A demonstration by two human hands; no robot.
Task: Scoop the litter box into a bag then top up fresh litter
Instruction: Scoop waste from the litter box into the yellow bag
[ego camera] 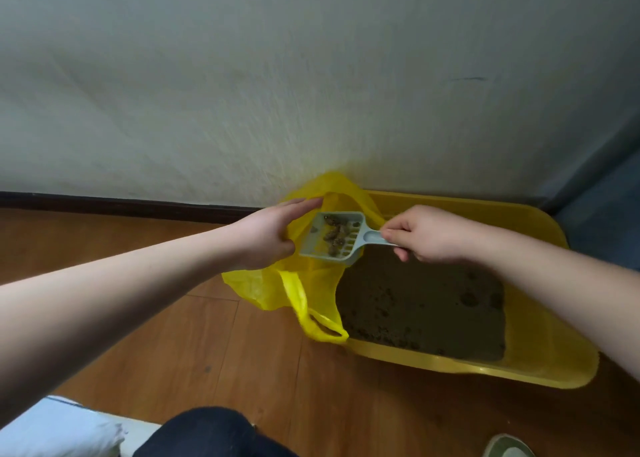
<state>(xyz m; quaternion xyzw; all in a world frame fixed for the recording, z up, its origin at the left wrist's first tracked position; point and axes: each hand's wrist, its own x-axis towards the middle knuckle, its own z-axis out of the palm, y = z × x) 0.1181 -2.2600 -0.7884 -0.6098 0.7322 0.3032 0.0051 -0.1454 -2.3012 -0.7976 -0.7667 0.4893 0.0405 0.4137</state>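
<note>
Right grip (420, 236) holds scoop (334, 236) over bag (311, 283); wall (311, 93) behind.

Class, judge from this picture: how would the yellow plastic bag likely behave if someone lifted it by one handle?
The yellow bag is probably floppy: its thin film crumples and its handle droops. Its mouth would likely collapse, since the left hand props it open. It looks light.
</note>
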